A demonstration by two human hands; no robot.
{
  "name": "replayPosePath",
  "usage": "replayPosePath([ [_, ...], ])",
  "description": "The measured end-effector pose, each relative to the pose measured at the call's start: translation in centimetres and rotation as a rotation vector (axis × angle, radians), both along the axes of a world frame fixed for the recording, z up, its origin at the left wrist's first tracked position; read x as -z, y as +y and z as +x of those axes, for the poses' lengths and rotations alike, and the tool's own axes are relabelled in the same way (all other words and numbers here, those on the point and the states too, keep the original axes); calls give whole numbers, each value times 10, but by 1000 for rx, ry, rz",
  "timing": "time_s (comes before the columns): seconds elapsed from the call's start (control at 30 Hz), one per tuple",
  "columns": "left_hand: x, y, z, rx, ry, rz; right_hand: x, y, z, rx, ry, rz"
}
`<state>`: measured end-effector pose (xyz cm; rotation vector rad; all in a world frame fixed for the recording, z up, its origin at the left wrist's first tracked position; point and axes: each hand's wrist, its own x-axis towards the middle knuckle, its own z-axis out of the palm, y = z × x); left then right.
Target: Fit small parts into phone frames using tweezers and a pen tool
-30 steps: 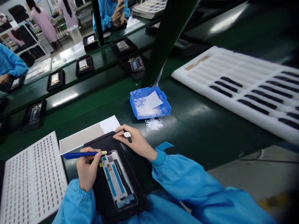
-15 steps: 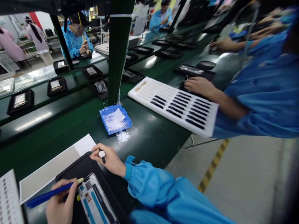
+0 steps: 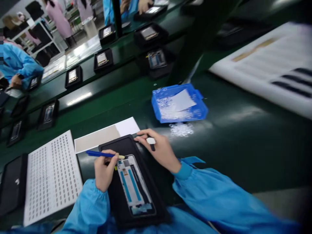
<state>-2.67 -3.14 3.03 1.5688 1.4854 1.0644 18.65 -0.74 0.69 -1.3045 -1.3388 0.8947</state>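
A black tray (image 3: 114, 188) lies in front of me with a phone frame (image 3: 135, 185) in it, showing blue strips inside. My left hand (image 3: 103, 170) is closed round a blue pen-like tool (image 3: 101, 154) whose pale tip rests at the frame's top left corner. My right hand (image 3: 159, 149) rests on the tray's top right corner, fingers closed on a small tool with a white head and black handle (image 3: 151, 141).
A white perforated sheet (image 3: 50, 177) lies at the left, a grey-and-white card (image 3: 107, 135) behind the tray. A blue bin (image 3: 179, 104) of tiny clear parts stands beyond, with some spilled beside it. A white foam tray (image 3: 268, 65) lies far right. Black trays with phones line the conveyor; other workers sit beyond.
The view swung back left and down from the neighbour's side. Both hands stay at the top of the tray, holding the same tools.
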Motion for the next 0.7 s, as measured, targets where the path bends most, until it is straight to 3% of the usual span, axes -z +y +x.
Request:
replayPosePath([
  [0.1,1,-2,2,6,1,-25,2,-2,-1,11,-112,63],
  [0.27,0,-5,3,81,95,34,2,-7,-9,-190,-204,154],
  [0.43,0,-4,6,150,177,93,3,-7,-10,-347,-259,54],
  [0.7,-2,-1,10,220,323,216,1,-6,-5,-418,-223,-28],
])
